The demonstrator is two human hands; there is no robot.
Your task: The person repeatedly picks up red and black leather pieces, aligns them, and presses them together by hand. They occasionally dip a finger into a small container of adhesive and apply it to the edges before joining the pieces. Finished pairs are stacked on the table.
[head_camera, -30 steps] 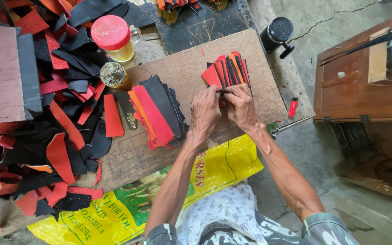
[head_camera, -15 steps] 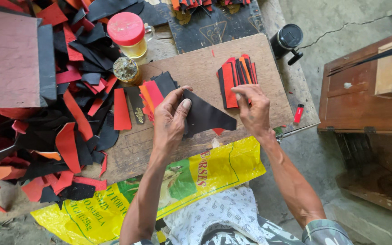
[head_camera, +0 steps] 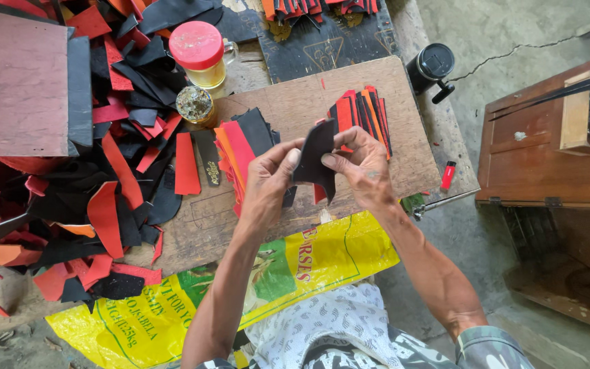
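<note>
Both my hands hold one black cut piece of sheet material (head_camera: 313, 158) above the wooden work board (head_camera: 295, 102). My left hand (head_camera: 268, 183) grips its left edge, my right hand (head_camera: 360, 167) pinches its right edge. Just behind my right hand lies a fanned stack of red and black pieces (head_camera: 362, 113). Under my left hand sits a second stack of red, orange and black pieces (head_camera: 240, 147).
A big heap of red and black offcuts (head_camera: 83, 198) covers the left. A jar with a red lid (head_camera: 201, 51), a small open tin (head_camera: 194, 104), a black cup (head_camera: 431, 65), a red lighter (head_camera: 448, 175), a yellow sack (head_camera: 172, 301) and a wooden cabinet (head_camera: 548, 150) surround the board.
A second ago both hands worked at the fanned stack. They then drew a black piece toward me; it has turned from lying wide to standing narrow between my hands.
</note>
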